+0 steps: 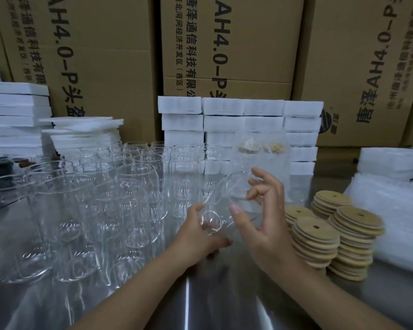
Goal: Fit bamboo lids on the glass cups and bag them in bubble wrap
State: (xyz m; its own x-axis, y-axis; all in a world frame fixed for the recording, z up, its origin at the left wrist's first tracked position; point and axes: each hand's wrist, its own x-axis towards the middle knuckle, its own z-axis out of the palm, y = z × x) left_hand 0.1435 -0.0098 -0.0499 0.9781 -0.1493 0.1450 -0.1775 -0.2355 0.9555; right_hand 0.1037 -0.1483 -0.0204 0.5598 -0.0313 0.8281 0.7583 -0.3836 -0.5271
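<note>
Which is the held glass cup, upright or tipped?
Tipped: the glass cup slants, base in the left hand, mouth by the right hand.

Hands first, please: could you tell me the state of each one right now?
Left hand: grips the glass cup by its base.
Right hand: holds the same cup's upper end.

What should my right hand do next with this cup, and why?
Probably reach the right hand to the nearest stack of bamboo lids and take the top one. The left hand grips the glass cup by its base, tilted, mouth bare; the right hand holds no lid, and the stacks lie just beside it.
</note>
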